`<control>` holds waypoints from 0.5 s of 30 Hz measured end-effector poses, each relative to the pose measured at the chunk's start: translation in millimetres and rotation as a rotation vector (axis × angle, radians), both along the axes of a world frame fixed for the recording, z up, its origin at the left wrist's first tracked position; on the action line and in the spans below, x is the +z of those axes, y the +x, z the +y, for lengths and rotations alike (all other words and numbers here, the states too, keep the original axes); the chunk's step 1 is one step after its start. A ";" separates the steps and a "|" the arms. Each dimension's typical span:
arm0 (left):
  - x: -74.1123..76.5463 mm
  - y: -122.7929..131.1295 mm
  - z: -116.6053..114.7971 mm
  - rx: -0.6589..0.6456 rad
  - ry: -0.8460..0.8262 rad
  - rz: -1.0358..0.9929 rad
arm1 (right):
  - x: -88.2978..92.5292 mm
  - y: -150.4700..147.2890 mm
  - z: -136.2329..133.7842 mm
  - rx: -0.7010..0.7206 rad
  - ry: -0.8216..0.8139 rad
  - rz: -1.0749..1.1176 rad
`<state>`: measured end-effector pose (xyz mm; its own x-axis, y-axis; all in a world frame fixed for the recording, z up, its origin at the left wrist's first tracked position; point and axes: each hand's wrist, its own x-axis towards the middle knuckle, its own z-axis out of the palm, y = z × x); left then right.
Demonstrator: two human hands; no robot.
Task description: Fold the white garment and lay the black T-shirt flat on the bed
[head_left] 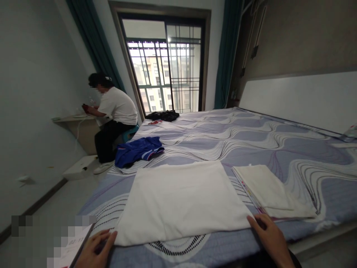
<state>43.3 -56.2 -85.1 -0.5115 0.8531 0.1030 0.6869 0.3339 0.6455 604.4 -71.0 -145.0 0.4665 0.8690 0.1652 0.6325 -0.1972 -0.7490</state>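
A white garment (pixel 181 201) lies spread flat and smooth on the bed in front of me; its exact kind is hard to make out. At its near left corner is my left hand (pixel 96 249), thumb and forefinger closed at the edge of the fabric. My right hand (pixel 267 234) pinches the near right corner between thumb and fingers. Just right of it rests a folded cream cloth (pixel 270 188) with a coloured print showing along its left edge. Beyond the white garment, to the left, is a crumpled blue garment (pixel 139 149) with white stripes.
The bed (pixel 212 143) has a grey-blue patterned sheet and a white headboard (pixel 301 96) on the right. A black bundle (pixel 164 115) lies at its far edge. Someone in a white top (pixel 119 106) sits at a small wall table (pixel 75 120) on the left.
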 end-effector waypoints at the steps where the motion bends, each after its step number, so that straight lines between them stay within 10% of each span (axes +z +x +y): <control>1: 5.0 4.3 2.6 0.009 0.028 0.003 | 2.6 -0.3 4.1 -0.007 0.015 0.033; 15: 1.9 9.7 11.8 -0.078 0.043 -0.087 | 11.9 -12.0 18.8 0.067 0.162 0.619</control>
